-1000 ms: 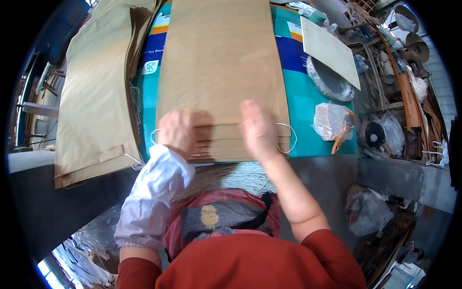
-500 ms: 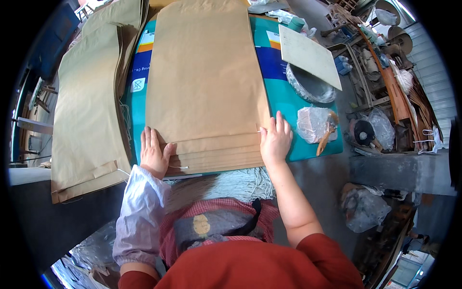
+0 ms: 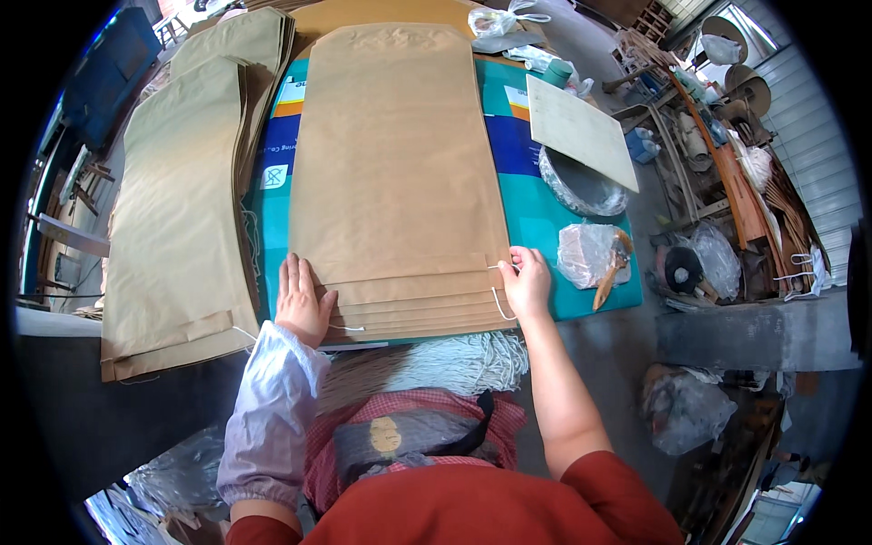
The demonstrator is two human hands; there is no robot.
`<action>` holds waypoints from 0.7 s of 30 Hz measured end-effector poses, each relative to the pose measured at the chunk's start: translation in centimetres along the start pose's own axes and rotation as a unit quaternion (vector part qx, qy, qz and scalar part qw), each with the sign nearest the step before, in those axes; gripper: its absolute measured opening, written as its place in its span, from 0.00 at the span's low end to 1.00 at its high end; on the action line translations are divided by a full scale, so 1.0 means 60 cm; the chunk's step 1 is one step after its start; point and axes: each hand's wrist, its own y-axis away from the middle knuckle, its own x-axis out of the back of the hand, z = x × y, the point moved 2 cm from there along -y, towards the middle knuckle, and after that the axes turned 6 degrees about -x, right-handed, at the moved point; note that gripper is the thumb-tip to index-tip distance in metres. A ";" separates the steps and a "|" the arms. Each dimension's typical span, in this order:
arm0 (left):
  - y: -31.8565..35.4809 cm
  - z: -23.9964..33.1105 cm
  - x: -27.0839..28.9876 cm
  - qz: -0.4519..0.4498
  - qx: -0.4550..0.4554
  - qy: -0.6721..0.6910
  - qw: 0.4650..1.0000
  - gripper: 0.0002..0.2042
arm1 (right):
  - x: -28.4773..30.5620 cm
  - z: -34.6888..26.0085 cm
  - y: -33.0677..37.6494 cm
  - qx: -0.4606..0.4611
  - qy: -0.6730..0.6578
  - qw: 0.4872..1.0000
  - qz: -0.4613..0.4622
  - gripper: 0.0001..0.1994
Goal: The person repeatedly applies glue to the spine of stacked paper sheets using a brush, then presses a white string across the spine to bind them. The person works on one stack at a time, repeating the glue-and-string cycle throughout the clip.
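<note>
One hand [image 3: 528,286] — the right — now curled.

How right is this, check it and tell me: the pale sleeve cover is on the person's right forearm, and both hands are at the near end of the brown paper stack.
Wrong arm: the head view shows the pale sleeve cover on the left forearm. The left hand and right hand are at the near end of the brown paper stack.

A pale corrugated wall [image 3: 822,127] bounds the right side, long wooden planks [image 3: 743,204] lying near it. Grey floor [image 3: 604,377] shows right of centre; a blue boxy unit [image 3: 113,73] stands upper left. Bright light glares at upper right
</note>
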 end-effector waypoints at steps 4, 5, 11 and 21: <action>0.002 0.000 -0.003 0.000 -0.003 -0.008 1.000 0.35 | 0.006 -0.012 0.000 -0.002 0.024 1.000 -0.012 0.14; 0.002 0.000 -0.005 0.000 -0.004 -0.011 1.000 0.35 | 0.005 -0.016 0.000 0.014 0.051 0.999 -0.003 0.14; -0.001 0.005 -0.001 -0.008 0.002 -0.013 1.000 0.35 | 0.012 -0.037 0.007 0.052 0.108 0.992 0.030 0.12; 0.001 -0.001 -0.012 0.022 -0.004 -0.032 0.999 0.36 | -0.007 -0.022 0.006 0.009 0.034 0.999 0.034 0.13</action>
